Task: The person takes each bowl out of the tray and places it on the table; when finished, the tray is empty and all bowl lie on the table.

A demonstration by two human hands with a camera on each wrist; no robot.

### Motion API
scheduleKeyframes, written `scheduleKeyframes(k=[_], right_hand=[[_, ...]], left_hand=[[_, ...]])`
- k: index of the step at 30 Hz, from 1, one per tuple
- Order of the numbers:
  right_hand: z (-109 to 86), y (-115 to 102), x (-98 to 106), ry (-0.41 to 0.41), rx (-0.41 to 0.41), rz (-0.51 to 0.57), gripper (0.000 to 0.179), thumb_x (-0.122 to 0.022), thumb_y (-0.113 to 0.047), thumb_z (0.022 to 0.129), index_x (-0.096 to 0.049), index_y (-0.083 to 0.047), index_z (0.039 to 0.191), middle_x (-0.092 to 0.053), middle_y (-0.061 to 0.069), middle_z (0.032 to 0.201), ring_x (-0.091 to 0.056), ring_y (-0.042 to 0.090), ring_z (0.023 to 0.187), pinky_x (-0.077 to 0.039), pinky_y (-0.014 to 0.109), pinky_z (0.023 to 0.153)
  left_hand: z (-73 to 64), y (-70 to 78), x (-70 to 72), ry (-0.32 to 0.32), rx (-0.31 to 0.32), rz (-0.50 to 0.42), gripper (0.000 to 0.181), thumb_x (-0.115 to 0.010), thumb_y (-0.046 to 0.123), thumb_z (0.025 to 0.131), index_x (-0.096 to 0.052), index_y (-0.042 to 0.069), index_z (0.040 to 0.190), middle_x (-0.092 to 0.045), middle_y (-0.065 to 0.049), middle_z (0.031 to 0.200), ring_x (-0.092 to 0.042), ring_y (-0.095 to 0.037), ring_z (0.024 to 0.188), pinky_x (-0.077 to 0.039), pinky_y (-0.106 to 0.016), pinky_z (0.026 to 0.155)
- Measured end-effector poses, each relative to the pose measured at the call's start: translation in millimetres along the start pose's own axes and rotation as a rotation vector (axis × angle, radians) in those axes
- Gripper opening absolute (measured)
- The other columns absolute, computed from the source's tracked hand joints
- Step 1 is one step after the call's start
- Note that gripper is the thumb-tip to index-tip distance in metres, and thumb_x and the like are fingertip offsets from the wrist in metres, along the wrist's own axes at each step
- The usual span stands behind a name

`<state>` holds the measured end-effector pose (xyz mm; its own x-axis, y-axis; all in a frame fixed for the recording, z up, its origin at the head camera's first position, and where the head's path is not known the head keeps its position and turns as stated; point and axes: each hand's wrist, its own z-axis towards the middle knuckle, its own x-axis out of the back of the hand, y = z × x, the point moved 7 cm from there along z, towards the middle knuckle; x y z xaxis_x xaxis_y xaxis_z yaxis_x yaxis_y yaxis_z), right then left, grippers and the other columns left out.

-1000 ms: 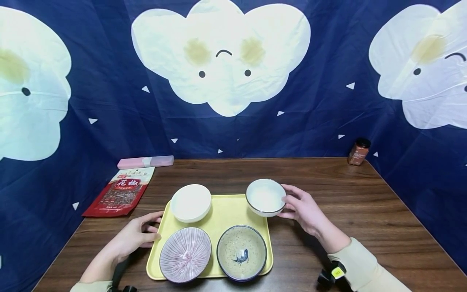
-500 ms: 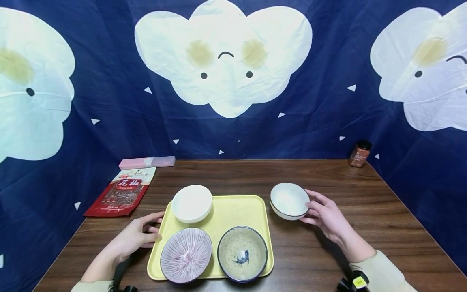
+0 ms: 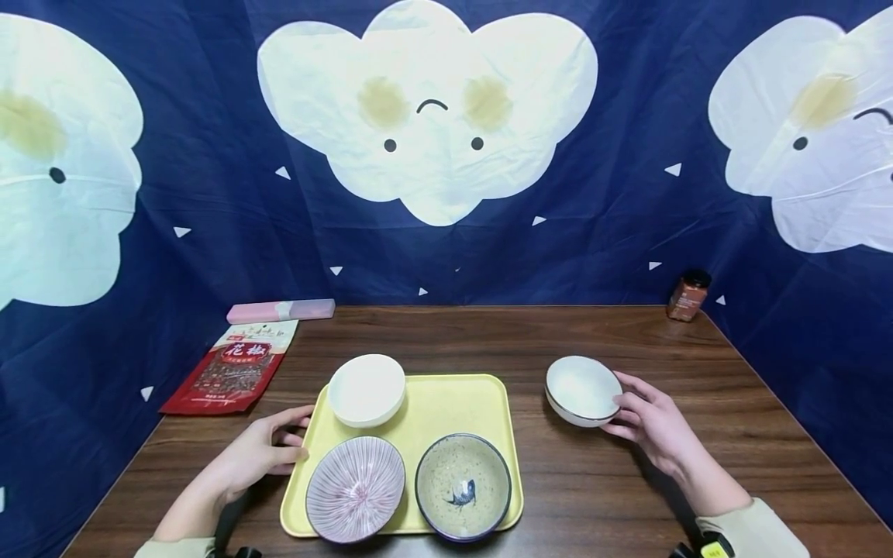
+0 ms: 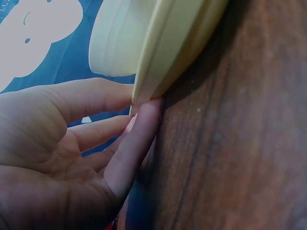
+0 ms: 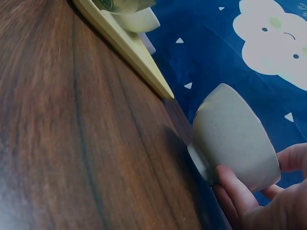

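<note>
My right hand [image 3: 656, 426] grips a small white bowl [image 3: 582, 390] with a thin dark rim, to the right of the tray. The thumb is at its rim and the other fingers are against its outer wall. In the right wrist view that bowl [image 5: 235, 139] is tilted, its foot just over or at the table; contact cannot be told. My left hand [image 3: 254, 453] pinches the left rim of a yellow tray [image 3: 453, 395]. On the tray are a plain white bowl [image 3: 367, 390], a purple-striped bowl [image 3: 356, 488] and a speckled bowl [image 3: 463, 487] with a blue fish.
A red-and-white spice bag [image 3: 230, 372] lies at the left of the wooden table [image 3: 628, 341], with a pink case [image 3: 279, 311] behind it. At the back right corner stands a black-lidded jar [image 3: 688, 295]. A blue cloud-print cloth [image 3: 446, 256] hangs behind.
The right hand has carried the dark-rimmed white bowl from above the tray's back right corner rightward and slightly nearer, off the tray. My left hand stays at the tray's rim.
</note>
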<state>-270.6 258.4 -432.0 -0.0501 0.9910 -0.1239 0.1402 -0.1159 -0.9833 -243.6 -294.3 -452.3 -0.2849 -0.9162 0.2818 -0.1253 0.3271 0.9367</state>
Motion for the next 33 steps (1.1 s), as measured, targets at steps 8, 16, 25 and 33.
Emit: scheduleKeyframes(k=[8,16,25,33], right_hand=[[0.6,7.9,3.7,0.017,-0.013,0.009,0.056,-0.049,0.002,0.1,-0.03,0.005,0.152,-0.054,0.011,0.122,-0.07,0.018,0.089,-0.06,0.039,0.079],[0.0,9.2,3.2,0.002,-0.026,-0.018,0.051,-0.048,0.0,0.1,-0.034,0.002,0.149,-0.051,0.014,0.126,-0.069,0.018,0.091,-0.06,0.039,0.08],[3.4,-4.2,9.8,0.146,0.015,-0.29,0.05,-0.045,-0.011,0.106,-0.034,0.008,0.151,-0.045,0.025,0.137,-0.06,0.005,0.091,-0.055,0.026,0.08],[3.3,-64.0,-14.4,0.37,0.397,-0.502,0.031,-0.058,-0.001,0.097,-0.062,0.004,0.127,-0.062,-0.005,0.108,-0.055,0.002,0.093,-0.043,0.014,0.08]], left_hand=[[-0.8,-0.9,-0.5,-0.003,-0.008,-0.007,0.076,-0.069,-0.006,0.087,-0.032,-0.012,0.152,-0.047,-0.027,0.131,-0.057,-0.025,0.098,-0.061,-0.042,0.075],[-0.8,-0.7,-2.1,-0.025,-0.036,-0.025,0.076,-0.069,-0.007,0.086,-0.031,-0.013,0.152,-0.044,-0.029,0.132,-0.056,-0.024,0.098,-0.061,-0.043,0.075],[-3.0,-1.6,-1.0,-0.049,-0.036,-0.025,0.076,-0.068,-0.005,0.088,-0.029,-0.014,0.152,-0.044,-0.03,0.132,-0.056,-0.026,0.1,-0.06,-0.042,0.077],[-1.1,-4.5,-0.3,-0.056,-0.034,-0.027,0.076,-0.069,-0.005,0.089,-0.028,-0.014,0.152,-0.043,-0.03,0.134,-0.056,-0.028,0.102,-0.06,-0.043,0.077]])
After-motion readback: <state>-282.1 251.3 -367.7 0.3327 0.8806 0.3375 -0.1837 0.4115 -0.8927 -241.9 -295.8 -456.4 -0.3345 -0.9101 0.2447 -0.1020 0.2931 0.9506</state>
